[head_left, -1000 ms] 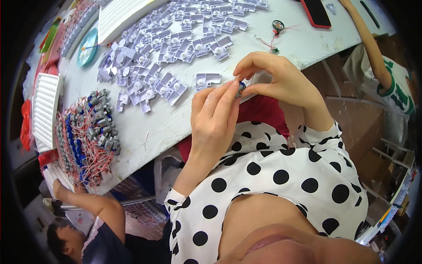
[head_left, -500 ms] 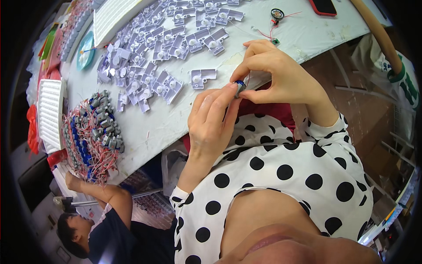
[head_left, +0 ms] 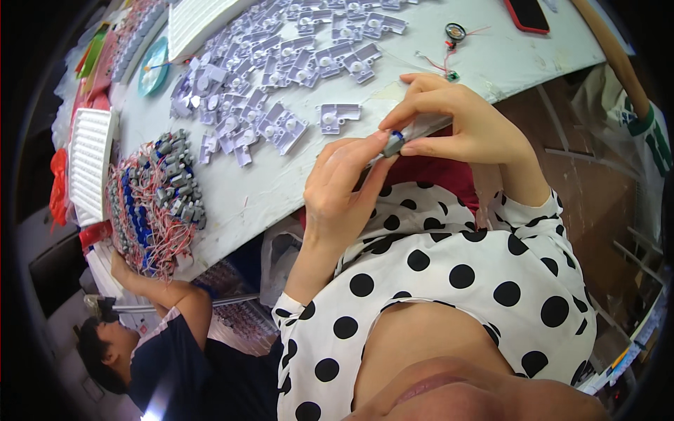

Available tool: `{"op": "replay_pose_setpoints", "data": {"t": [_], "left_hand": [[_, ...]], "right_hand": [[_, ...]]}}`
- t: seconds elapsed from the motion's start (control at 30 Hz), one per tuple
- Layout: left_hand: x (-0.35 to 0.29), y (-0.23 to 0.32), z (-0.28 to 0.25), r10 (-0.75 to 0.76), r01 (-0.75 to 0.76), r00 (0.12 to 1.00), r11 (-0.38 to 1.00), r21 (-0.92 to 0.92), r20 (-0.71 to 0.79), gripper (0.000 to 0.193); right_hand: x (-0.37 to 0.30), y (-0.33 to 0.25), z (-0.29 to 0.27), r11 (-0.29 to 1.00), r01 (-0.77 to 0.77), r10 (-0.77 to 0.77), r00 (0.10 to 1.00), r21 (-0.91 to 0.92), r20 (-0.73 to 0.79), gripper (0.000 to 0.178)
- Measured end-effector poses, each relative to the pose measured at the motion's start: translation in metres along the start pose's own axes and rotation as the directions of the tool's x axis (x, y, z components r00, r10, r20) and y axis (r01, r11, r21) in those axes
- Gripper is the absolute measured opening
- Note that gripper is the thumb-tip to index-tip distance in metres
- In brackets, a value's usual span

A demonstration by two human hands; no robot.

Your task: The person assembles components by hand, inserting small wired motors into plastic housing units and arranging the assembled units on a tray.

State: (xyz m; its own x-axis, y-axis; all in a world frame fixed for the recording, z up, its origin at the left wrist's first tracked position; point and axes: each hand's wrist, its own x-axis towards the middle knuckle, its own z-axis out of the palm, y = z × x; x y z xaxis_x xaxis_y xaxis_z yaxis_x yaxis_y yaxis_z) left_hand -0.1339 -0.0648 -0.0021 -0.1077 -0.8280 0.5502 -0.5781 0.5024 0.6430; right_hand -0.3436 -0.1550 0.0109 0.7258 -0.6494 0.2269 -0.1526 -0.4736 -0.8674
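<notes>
Just past the near table edge, a small grey motor [head_left: 394,144] with a blue end sits between the fingertips of both my hands. My left hand [head_left: 342,184] pinches it from the left, thumb below and forefinger above. From the other side my right hand [head_left: 458,125] grips it between thumb and bent fingers; its wires are hard to make out. A single pale lilac plastic housing [head_left: 339,118] lies on the table beyond my left fingers. Farther off spreads a heap of similar housings [head_left: 281,67]. To the left is a pile of grey and blue motors [head_left: 165,189] with red and white wires.
A round speaker [head_left: 455,32] with wires and a small green board lies beyond my right hand, near a red-edged phone [head_left: 528,17]. White ribbed trays [head_left: 91,165] and a light-blue dish [head_left: 153,69] stand left. A co-worker [head_left: 168,351] sits lower left; another person's arm [head_left: 618,67] shows right.
The view has shifted slightly, so the table things appear farther right. My fingers have turned the motor, and more of its grey body shows. Both hands still hold it.
</notes>
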Motion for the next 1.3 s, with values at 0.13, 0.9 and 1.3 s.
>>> {"op": "replay_pose_setpoints", "data": {"t": [0.13,0.9,1.3], "left_hand": [[0.013,-0.002,-0.014,0.041,-0.049,0.996,0.995,0.089,0.085,0.052],[0.024,-0.023,-0.033,-0.044,0.006,0.969,0.988,0.157,0.243,0.072],[0.021,-0.025,-0.032,-0.023,-0.009,0.975,0.989,0.145,0.220,0.071]], "right_hand": [[-0.002,0.000,-0.001,0.999,0.001,-0.007,0.993,-0.046,-0.114,0.019],[0.015,0.018,0.029,0.872,0.205,-0.331,0.916,-0.444,-0.228,0.023],[0.015,0.007,0.025,0.775,0.175,-0.306,0.945,-0.607,-0.118,0.021]]}}
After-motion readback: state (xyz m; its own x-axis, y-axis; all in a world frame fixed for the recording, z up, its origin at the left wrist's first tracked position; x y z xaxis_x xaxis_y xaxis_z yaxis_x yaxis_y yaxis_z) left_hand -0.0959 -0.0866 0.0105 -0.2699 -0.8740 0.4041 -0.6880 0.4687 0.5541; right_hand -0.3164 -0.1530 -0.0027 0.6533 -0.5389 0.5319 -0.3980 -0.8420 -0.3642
